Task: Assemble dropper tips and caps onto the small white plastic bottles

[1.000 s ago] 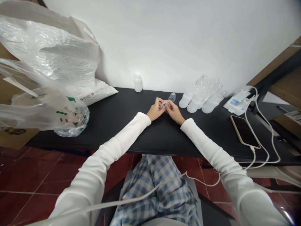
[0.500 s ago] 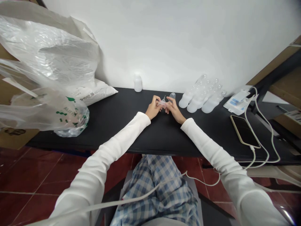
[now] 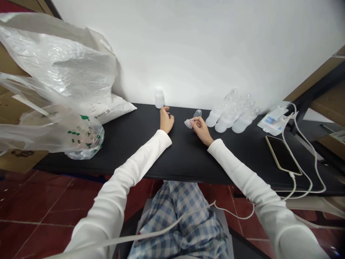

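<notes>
My left hand [image 3: 166, 121] is stretched toward a small white bottle [image 3: 159, 98] that stands upright at the back of the black desk [image 3: 134, 144]; its fingers are apart and hold nothing. My right hand [image 3: 199, 126] is closed on a small clear cap piece [image 3: 188, 123], held just above the desk. A small clear cap [image 3: 197, 113] lies right behind that hand. A row of several translucent bottles [image 3: 229, 115] lies on its side to the right.
Big crinkled plastic bags [image 3: 56, 82] fill the desk's left end, one with green print [image 3: 81, 138]. A phone [image 3: 281, 154] on a white cable, and a white packet [image 3: 272, 118], lie at the right. A white wall backs the desk.
My hands were together on the small clear piece. Now my left hand has let go and moved left and back toward the white bottle; my right hand keeps the piece.
</notes>
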The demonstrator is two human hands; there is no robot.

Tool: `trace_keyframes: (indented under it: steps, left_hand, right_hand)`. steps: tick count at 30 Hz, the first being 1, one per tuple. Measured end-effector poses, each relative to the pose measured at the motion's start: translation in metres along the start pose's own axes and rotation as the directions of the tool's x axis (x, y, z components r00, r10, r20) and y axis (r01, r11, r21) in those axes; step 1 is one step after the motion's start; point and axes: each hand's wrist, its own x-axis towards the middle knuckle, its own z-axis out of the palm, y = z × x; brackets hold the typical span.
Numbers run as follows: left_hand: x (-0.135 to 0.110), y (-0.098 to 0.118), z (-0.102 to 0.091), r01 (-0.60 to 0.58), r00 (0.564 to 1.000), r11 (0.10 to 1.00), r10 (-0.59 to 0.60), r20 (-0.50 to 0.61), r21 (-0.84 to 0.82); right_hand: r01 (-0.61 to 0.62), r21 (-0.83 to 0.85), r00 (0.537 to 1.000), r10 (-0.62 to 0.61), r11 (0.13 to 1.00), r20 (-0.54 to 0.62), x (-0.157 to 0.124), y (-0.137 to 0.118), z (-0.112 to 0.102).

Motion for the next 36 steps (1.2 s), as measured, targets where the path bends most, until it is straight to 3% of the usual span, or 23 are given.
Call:
trace_keyframes:
  steps: [2,5,11,15,17,21,23,25,28,30,36]
  left_hand:
    - [0.017,-0.009,-0.002,0.068,0.986,0.996,-0.057,-0.159,0.061]
    - [0.042,-0.017,0.003,0.17,0.949,0.98,-0.135,-0.284,0.103]
    - [0.078,-0.023,0.019,0.246,0.938,0.947,-0.178,-0.297,0.209]
    - [0.09,-0.023,0.017,0.33,0.899,0.93,-0.257,-0.354,0.163]
    - [0.09,-0.022,0.014,0.34,0.9,0.926,-0.27,-0.343,0.165]
    - [0.07,-0.018,0.005,0.228,0.963,0.953,-0.192,-0.189,0.197]
    - [0.051,-0.015,-0.003,0.089,0.996,0.966,-0.082,-0.042,0.242]
    - [0.031,-0.01,-0.013,-0.056,0.995,0.942,0.026,0.095,0.332]
    - [0.005,0.001,-0.028,-0.28,0.947,0.851,0.169,0.273,0.444]
    - [-0.006,0.01,-0.034,-0.373,0.914,0.796,0.227,0.336,0.477]
    - [-0.01,0.019,-0.037,-0.577,0.794,0.665,0.32,0.517,0.474]
  right_hand:
    - [-0.008,-0.013,1.0,0.008,1.0,0.001,-0.001,0.002,0.001]
    - [-0.03,-0.049,0.999,0.03,0.998,-0.014,-0.003,0.003,0.001]
    - [-0.045,-0.068,0.999,0.044,0.997,-0.02,-0.007,-0.002,-0.002]
    - [-0.029,-0.088,0.999,0.027,0.996,-0.025,-0.009,-0.005,-0.001]
    - [-0.012,-0.088,1.0,0.009,0.996,-0.03,-0.008,-0.004,0.0]
    - [0.036,-0.071,0.998,-0.04,0.997,-0.057,-0.002,0.002,-0.004]
    - [0.042,-0.068,0.995,-0.047,0.997,-0.083,0.002,0.007,-0.009]
    - [0.053,-0.065,0.993,-0.059,0.996,-0.099,0.005,0.01,-0.013]
    - [0.099,-0.091,0.993,-0.104,0.991,-0.054,0.006,0.008,-0.017]
    - [0.143,-0.131,0.99,-0.144,0.981,-0.004,0.005,0.004,-0.018]
    - [0.29,-0.262,0.956,-0.267,0.921,0.12,0.004,0.0,-0.02]
